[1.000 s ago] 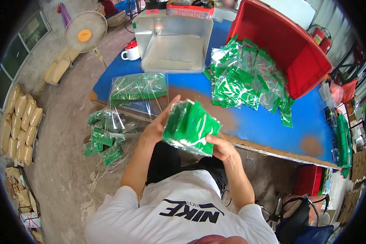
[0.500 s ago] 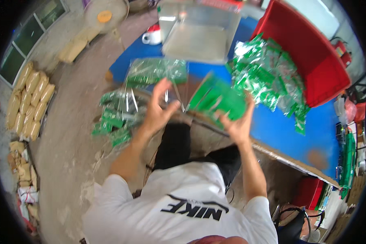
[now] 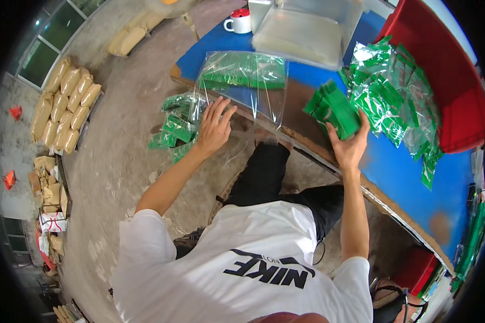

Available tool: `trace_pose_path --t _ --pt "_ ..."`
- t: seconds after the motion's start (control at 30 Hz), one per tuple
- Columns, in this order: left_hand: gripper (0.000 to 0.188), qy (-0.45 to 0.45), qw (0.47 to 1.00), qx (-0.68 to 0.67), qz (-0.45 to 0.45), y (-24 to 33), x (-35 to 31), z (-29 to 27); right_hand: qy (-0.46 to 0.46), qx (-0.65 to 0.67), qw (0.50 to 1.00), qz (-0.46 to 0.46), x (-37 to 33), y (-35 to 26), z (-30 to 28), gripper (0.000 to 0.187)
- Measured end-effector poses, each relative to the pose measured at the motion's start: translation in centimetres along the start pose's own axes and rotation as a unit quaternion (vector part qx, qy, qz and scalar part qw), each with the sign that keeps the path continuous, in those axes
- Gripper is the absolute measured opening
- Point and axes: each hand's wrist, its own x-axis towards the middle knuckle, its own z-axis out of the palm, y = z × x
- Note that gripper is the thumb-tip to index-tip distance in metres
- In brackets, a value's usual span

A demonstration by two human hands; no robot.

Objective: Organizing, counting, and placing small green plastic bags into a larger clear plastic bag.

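Observation:
In my right hand (image 3: 350, 141) is a stack of flat green packets (image 3: 335, 106), gripped between thumb and fingers over the brown-worn table edge. My left hand (image 3: 214, 129) has its fingers stretched out at the near left side of a large clear plastic bag (image 3: 267, 105); whether it pinches the film I cannot tell, but the fingers look apart. Inside the far part of that bag lies a row of green packets (image 3: 245, 72). Below the table edge, beside my left hand, more green packets (image 3: 173, 126) in clear film hang or lie in a bunch.
A pile of shiny green packets (image 3: 385, 89) spills from a tipped red bin (image 3: 442, 81) on the blue table (image 3: 401, 177). Behind the bag are a tray of clear film sheets (image 3: 299, 40) and a white mug with a red lid (image 3: 239, 22). Tan sacks (image 3: 64, 105) stand by the left wall.
My view has shifted, so the table sits further right. The green packets in my right hand have turned more upright and closed into a compact stack. My left hand has come down onto the bag's near side.

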Motion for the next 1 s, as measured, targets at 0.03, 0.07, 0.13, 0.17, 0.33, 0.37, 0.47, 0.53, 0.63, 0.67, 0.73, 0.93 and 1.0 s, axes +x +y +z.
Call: trace_pose_path --t 0.03,0.07,0.13,0.17,0.33,0.37,0.47,0.53,0.63,0.67,0.73,0.93,1.0 --pt "0.052 0.011 1.0 0.024 0.007 -0.7 -0.1 0.1 0.031 0.045 0.998 0.007 -0.1 -0.4 -0.4 0.082" --pt "0.052 0.01 1.0 0.025 0.01 -1.6 -0.1 0.1 0.033 0.046 0.998 0.009 0.1 -1.0 -0.9 0.082" --pt "0.034 0.061 0.998 0.007 0.012 -2.8 0.4 -0.7 0.049 0.299 0.938 0.167 0.6 -2.1 -2.2 0.072" --pt "0.018 0.08 0.997 0.005 0.018 -2.9 0.7 -1.4 -0.014 0.476 0.841 0.256 0.3 0.4 -2.4 0.064" --pt "0.01 0.058 0.996 -0.061 0.01 -0.4 4.2 -4.4 -0.052 0.662 0.636 0.393 -0.5 0.1 -3.8 0.066" --pt "0.009 0.071 0.992 -0.101 0.021 0.9 5.4 -4.2 -0.07 0.727 0.576 0.367 -0.6 -0.3 -3.7 0.067" --pt "0.006 0.091 0.975 -0.203 0.012 6.2 8.3 -2.5 -0.097 0.804 0.497 0.312 -1.0 0.2 -2.8 0.068" --pt "0.007 0.021 0.975 -0.215 -0.046 9.3 8.9 -0.3 -0.084 0.793 0.507 0.327 -0.8 -0.8 -2.6 0.069" --pt "0.008 -0.072 0.953 -0.278 -0.097 11.5 9.8 1.9 -0.115 0.742 0.566 0.339 -0.7 -0.1 -1.9 0.073" --pt "0.008 -0.062 0.941 -0.315 -0.109 11.6 9.9 2.7 -0.122 0.734 0.567 0.353 -0.9 1.0 -1.6 0.074" --pt "0.009 -0.049 0.913 -0.381 -0.134 10.7 10.1 3.2 -0.158 0.66 0.621 0.392 0.1 0.5 -2.0 0.074" --pt "0.01 0.025 0.885 -0.424 -0.192 10.5 12.4 0.0 -0.346 0.41 0.747 0.394 3.3 0.5 -2.6 0.052" --pt "0.009 0.096 0.918 -0.363 -0.128 10.9 13.1 -1.1 -0.38 0.312 0.797 0.349 4.5 1.1 -1.9 0.051"
